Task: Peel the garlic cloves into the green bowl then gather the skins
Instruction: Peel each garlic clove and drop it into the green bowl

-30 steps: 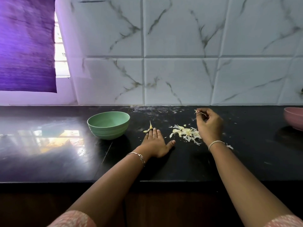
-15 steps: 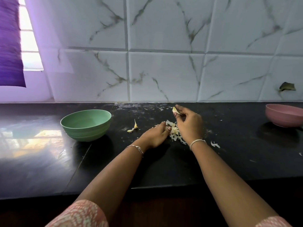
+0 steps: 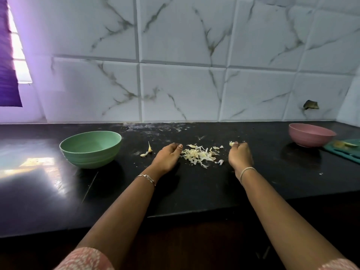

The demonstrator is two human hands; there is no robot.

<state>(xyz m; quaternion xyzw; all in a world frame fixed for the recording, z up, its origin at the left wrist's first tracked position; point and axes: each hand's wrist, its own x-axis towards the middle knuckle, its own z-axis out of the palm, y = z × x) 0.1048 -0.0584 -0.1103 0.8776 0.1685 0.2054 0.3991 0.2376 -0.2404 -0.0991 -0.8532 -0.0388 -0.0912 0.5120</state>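
We identify a pink bowl (image 3: 311,134) near the back right corner of the black countertop (image 3: 194,191). Just beside it, at the right edge, lies a teal cutting board (image 3: 342,153). Marble-patterned wall tiles (image 3: 183,90) stand behind; a purple blind (image 3: 7,84) hangs at left.

Black countertop (image 3: 194,188). A green bowl (image 3: 90,148) is set on it; rightward of this bowl are laid, in order, a garlic scrap (image 3: 147,152), heaped garlic skins (image 3: 198,155), a pink bowl (image 3: 311,134), a teal board (image 3: 344,152).
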